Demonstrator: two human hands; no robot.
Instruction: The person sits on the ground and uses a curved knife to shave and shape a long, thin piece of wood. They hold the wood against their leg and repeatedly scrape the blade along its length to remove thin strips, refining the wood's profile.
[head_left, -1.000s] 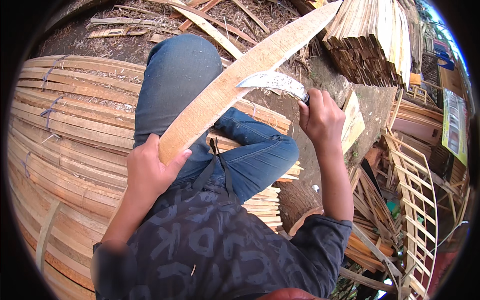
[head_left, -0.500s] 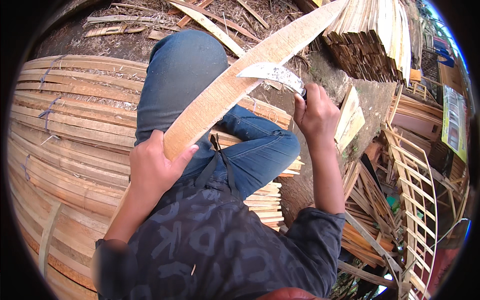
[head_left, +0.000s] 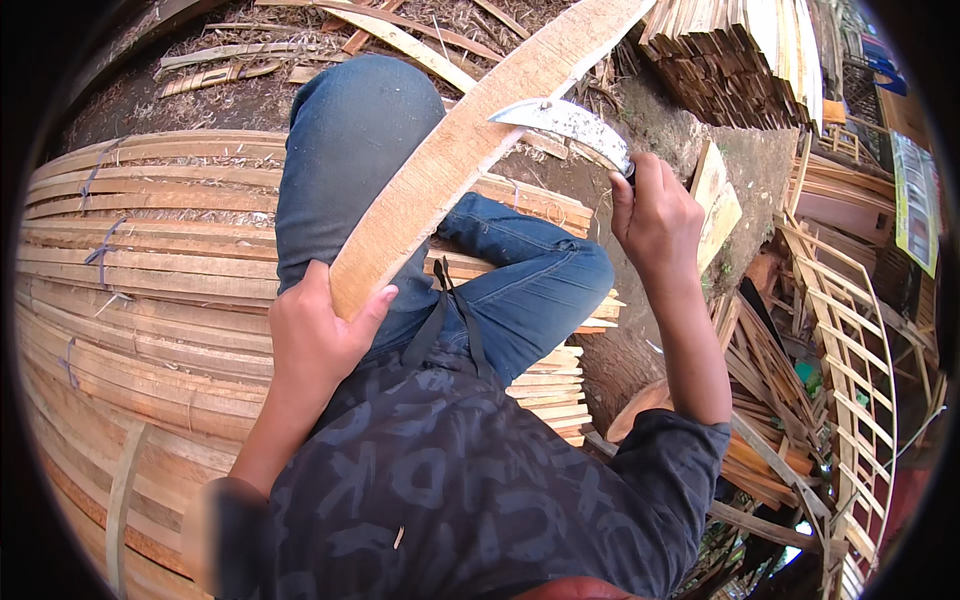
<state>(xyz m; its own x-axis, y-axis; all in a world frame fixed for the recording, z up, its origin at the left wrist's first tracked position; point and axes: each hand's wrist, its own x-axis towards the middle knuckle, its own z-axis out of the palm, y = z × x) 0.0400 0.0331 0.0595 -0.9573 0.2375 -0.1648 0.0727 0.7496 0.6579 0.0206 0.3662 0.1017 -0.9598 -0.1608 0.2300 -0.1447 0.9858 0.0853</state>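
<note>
A long curved wooden board [head_left: 430,175] slants from my lap up past my raised knee, its far end leaving the top of the view. My left hand [head_left: 325,325] is wrapped round the near end, thumb on the broad face. My right hand [head_left: 660,215] grips a knife with a curved, sickle-like blade [head_left: 575,125]; the handle is mostly hidden in my fist. The blade lies across the board's right edge around its middle, with the tip over the broad face. Whether the cutting edge touches the wood, I cannot tell.
Tied bundles of wooden strips [head_left: 150,250] lie at my left. A stack of thin boards [head_left: 735,65] stands at the far right. A ladder-like wooden frame [head_left: 840,350] and loose scrap wood [head_left: 770,400] are to my right. Shavings and offcuts [head_left: 240,45] litter the ground ahead.
My right hand and the knife have moved slightly right and farther up along the board's edge. The board stands a little steeper. My left hand keeps its grip. The whole view has shifted slightly.
</note>
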